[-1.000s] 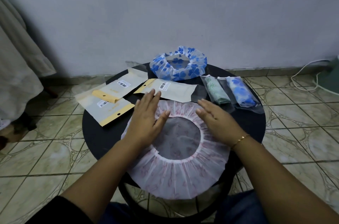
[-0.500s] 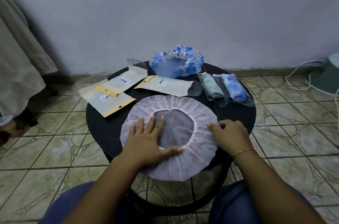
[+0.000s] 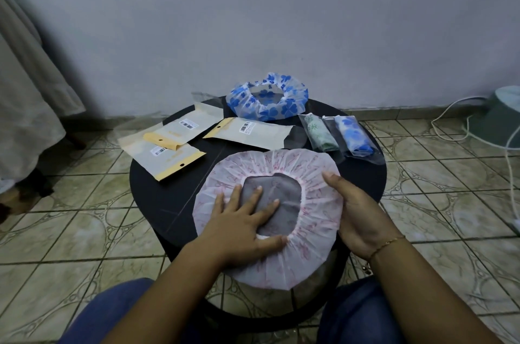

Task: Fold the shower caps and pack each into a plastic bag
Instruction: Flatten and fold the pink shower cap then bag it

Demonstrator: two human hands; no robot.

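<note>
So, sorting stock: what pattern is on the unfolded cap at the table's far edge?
Blue flowers on clear plastic, on the far shower cap; head view.

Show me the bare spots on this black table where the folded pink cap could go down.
One bare patch: the table left of the pink cap, below the empty bags. A thin strip separates cap and middle bag. Crowded: the back holds the blue cap, the right the packed bags.

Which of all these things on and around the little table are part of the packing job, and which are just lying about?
Part of the job:
pink shower cap, under the left hand and right hand
blue flowered shower cap
three empty plastic bags
two packed bags
round black table

Just lying about:
white cable on the floor
pale cloth at the left
</note>
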